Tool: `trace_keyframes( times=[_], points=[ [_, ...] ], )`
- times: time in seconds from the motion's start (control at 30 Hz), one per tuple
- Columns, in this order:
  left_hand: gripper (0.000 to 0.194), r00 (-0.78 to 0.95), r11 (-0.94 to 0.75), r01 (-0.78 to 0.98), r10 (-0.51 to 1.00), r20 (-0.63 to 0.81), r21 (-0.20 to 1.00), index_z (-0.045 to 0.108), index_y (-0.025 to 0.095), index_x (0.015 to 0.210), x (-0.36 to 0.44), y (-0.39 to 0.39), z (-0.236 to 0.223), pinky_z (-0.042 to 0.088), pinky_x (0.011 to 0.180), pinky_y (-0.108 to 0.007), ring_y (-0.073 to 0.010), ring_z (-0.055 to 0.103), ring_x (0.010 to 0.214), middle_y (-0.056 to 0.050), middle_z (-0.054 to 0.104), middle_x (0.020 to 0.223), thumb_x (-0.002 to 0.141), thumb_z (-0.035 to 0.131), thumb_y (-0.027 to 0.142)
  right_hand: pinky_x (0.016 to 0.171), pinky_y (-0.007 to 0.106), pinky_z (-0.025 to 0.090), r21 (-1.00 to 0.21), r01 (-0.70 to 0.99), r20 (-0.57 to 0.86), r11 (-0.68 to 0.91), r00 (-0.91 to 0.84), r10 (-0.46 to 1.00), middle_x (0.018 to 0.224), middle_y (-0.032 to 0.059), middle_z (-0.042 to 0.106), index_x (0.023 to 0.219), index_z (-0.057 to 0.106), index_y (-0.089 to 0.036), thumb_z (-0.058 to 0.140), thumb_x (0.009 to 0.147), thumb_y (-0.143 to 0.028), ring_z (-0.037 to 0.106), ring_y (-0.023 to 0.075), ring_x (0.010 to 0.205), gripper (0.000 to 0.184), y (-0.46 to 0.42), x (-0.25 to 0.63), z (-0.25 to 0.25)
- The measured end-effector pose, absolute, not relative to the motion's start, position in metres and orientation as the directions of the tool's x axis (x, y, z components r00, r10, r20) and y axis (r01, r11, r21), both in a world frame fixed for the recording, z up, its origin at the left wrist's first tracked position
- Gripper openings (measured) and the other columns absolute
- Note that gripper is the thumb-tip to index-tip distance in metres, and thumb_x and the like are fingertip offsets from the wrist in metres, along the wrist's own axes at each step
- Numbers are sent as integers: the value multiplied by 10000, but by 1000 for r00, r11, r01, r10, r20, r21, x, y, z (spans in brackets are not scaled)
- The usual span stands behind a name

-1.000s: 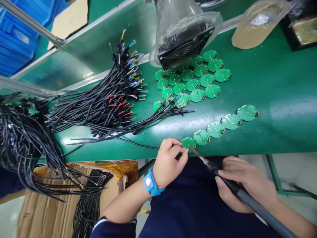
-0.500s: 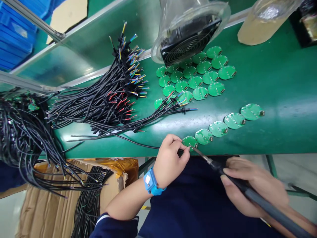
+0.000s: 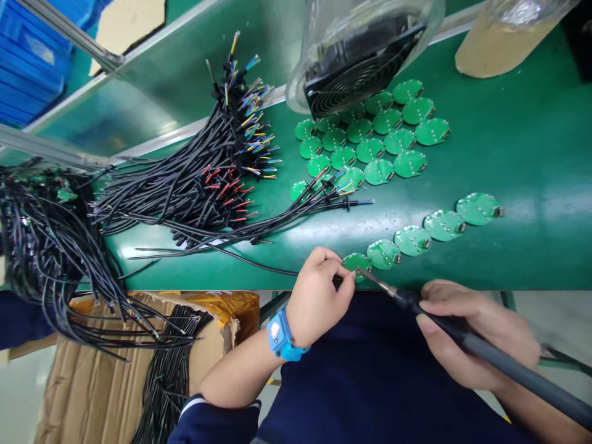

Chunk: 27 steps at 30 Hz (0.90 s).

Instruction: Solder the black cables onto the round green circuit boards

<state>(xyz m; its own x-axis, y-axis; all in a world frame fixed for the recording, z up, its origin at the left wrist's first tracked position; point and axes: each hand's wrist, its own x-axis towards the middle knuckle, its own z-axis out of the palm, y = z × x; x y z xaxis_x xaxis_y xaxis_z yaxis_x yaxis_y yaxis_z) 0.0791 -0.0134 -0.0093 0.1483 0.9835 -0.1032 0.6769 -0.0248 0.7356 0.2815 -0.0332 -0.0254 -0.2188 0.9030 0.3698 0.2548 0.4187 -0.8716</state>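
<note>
My left hand [image 3: 319, 296], with a blue wrist strap [image 3: 283, 336], is closed in a pinch at the table's front edge. A thin black cable [image 3: 259, 266] runs into it from the left; its tip is hidden by the fingers. Just beyond the fingertips lies a round green circuit board [image 3: 356, 264], the nearest of a slanting row. My right hand [image 3: 476, 333] grips a soldering iron [image 3: 456, 333] like a pen. The iron's metal tip reaches that board close to my left fingertips; whether it touches cannot be made out.
More green boards [image 3: 379, 171] lie in rows beneath a fan [image 3: 365, 77]. Bundled black cables [image 3: 185, 172] with bare coloured ends cover the left side. Other cables [image 3: 55, 259] hang over the edge above a cardboard box [image 3: 87, 382]. A tan container [image 3: 494, 49] stands at the back right.
The view has shifted slightly, so the boards at the right appear a little farther right. Both hands keep their grips, and the iron's tip stays at the same board.
</note>
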Motion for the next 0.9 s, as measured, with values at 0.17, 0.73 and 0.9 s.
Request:
trace_keyframes(
  times=[0.17, 0.73, 0.9],
  points=[
    [120, 148, -14, 676, 982, -117, 737, 591, 153, 675, 80, -11, -8, 476, 769, -291, -134, 540, 816, -46, 513, 865, 792, 570, 165, 585, 345, 510, -855, 277, 381, 438, -238, 894, 654, -2, 555, 939, 556, -209, 618, 644, -44, 564, 153, 605, 344, -34, 283, -26],
    [154, 142, -1, 747, 977, -158, 665, 516, 164, 635, 85, -7, -7, 473, 723, -313, -146, 519, 745, -39, 494, 794, 786, 545, 171, 661, 405, 510, -930, 118, 327, 347, -161, 931, 642, 12, 587, 948, 574, -210, 549, 673, 3, 571, 156, 600, 349, -35, 297, -32],
    [162, 207, -59, 828, 957, -206, 558, 498, 169, 642, 83, -6, 0, 465, 678, -311, -154, 517, 716, -33, 491, 743, 800, 532, 179, 664, 455, 513, -938, 17, 347, 347, -32, 937, 634, 19, 585, 896, 604, -215, 568, 641, 30, 591, 194, 604, 355, -32, 312, -42]
  ],
)
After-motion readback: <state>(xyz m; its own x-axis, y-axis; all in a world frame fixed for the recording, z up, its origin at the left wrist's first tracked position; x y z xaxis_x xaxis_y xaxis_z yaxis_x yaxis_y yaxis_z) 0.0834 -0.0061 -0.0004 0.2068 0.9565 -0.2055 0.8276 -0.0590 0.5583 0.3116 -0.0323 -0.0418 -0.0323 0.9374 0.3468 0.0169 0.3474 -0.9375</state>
